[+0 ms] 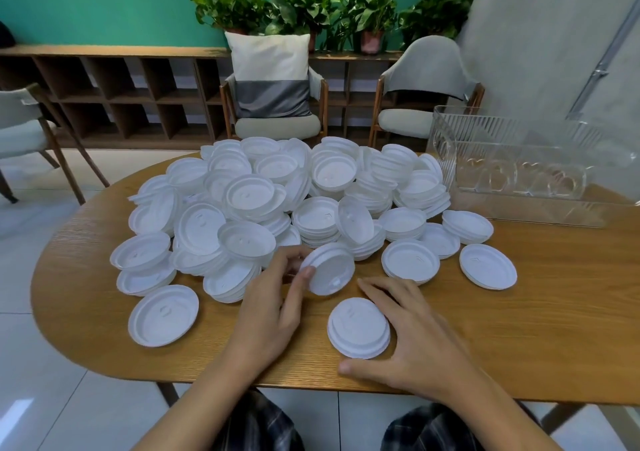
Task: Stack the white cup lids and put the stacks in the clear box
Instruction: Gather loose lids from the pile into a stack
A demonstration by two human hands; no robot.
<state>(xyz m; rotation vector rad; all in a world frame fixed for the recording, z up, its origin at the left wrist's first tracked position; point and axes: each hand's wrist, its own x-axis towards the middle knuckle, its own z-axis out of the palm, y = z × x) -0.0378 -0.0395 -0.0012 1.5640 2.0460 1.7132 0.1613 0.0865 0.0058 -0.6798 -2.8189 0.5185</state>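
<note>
Pinching a tilted lid (330, 270) just below the centre of the frame, the left hand (273, 308) holds it by the left rim, with the thumb tip on the near face and the other fingers at the rim behind. Directly below it, lower centre, a flat lid (358, 327) sits dome up on the table (554, 312). Whether that is one lid or two nested, cannot tell. The right hand (415, 339) lies round the flat lid's right side, fingers spread and loose, gripping nothing. Its thumb tip is near the lid's lower edge; contact unclear.

Step in hand, as I read it: seat the tilted lid on the flat one. To do it well:
- Level it first, dome up to match.
- Centre it and lower it straight.
- Use the right hand's fingers as a fence so the base does not skate on the wood.
- Press lightly at the rim until it nests. The plastic looks thin and will likely cock sideways if pushed off-centre.

The pile (277, 201) of loose lids fills the middle of the frame. Some lie rim up, so they need flipping before they are stacked. The clear box (519, 173) stands upper right on the table, with no lids visible in it.
</note>
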